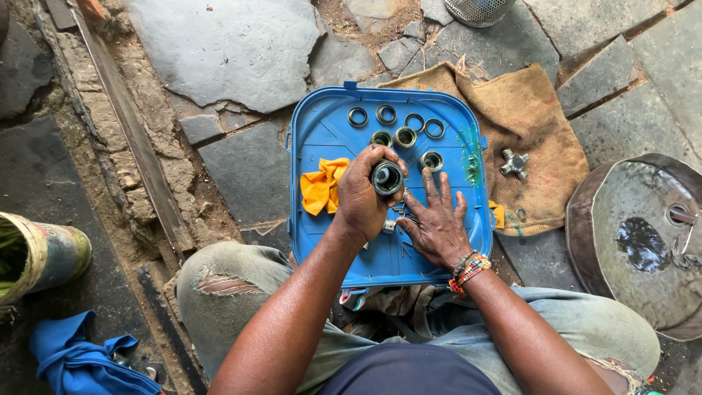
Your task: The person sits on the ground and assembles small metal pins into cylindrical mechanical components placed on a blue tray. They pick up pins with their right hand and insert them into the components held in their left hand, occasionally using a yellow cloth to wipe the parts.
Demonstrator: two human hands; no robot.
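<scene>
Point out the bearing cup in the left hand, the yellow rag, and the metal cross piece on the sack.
bearing cup (387,177), head view, on its open dark end.
yellow rag (322,186), head view, middle of the crumpled cloth.
metal cross piece (515,163), head view, at its centre hub.

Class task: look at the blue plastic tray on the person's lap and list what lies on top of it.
On the blue tray: metal rings, bearing cups, a yellow cloth. The right hand covers small needle-like pieces; the left hand holds one cup.
</scene>
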